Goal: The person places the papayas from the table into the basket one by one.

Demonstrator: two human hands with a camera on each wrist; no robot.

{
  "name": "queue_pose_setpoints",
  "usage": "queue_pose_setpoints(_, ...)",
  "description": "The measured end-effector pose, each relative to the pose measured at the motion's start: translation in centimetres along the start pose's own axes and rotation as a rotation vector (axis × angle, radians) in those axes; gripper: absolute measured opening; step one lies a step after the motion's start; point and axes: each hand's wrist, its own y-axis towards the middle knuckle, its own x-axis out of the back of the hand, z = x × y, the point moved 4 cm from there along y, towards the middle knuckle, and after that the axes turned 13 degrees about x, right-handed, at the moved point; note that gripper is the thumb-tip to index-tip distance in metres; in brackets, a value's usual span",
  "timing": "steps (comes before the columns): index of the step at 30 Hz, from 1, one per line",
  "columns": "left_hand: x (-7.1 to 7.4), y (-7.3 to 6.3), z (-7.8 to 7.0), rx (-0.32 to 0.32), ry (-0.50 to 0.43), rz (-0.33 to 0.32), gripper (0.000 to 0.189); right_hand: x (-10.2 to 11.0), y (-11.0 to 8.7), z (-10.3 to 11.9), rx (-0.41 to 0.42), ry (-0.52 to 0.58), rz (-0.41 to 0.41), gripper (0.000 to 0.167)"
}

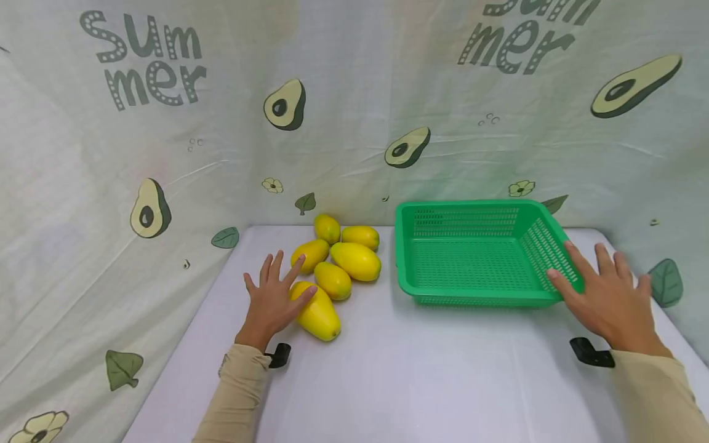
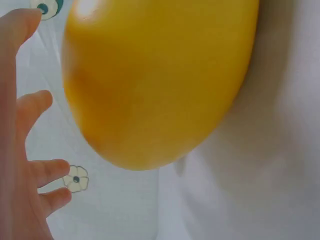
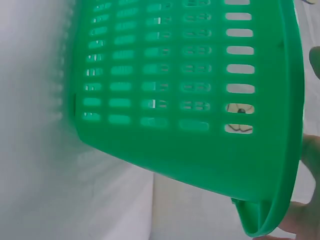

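My left hand [image 1: 271,303] is spread above the near end of the fruit group, its thumb overlapping the nearest large yellow oval fruit [image 1: 319,317] in the head view. In the left wrist view, that smooth yellow fruit [image 2: 160,80] fills the middle, with fingers apart at the left. My right hand [image 1: 615,301] is at the green plastic basket's [image 1: 482,298] right front corner, fingers spread, thumb and index finger over the rim. Whether they touch it is unclear. In the right wrist view, the basket's slotted wall [image 3: 175,150] hides part of the hand.
Several more yellow fruits, including a large one [image 1: 357,261] and a small one at the back [image 1: 327,228], lie clustered left of the basket. White cloth covers the table [image 1: 421,375]. Behind it hangs a printed curtain [image 1: 343,74] with avocados and leaves.
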Motion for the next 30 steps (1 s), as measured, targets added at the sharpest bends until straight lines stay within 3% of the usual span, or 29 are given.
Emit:
queue_pose_setpoints(9,-0.6,-0.4,0.0,-0.001,-0.097,-0.057,0.066,-0.4,-0.9,0.5,-0.004,-0.005,-0.161,0.071)
queue_pose_setpoints(20,-1.8,-1.4,0.3,0.001,-0.255,-0.194,0.046,-1.3,-1.9,1.9,-0.053,0.065,-0.382,0.050)
queue_pose_setpoints(30,-2.4,-1.4,0.2,0.066,-0.394,-0.189,0.043,-1.1,-2.7,4.3,0.150,0.097,-0.769,0.039)
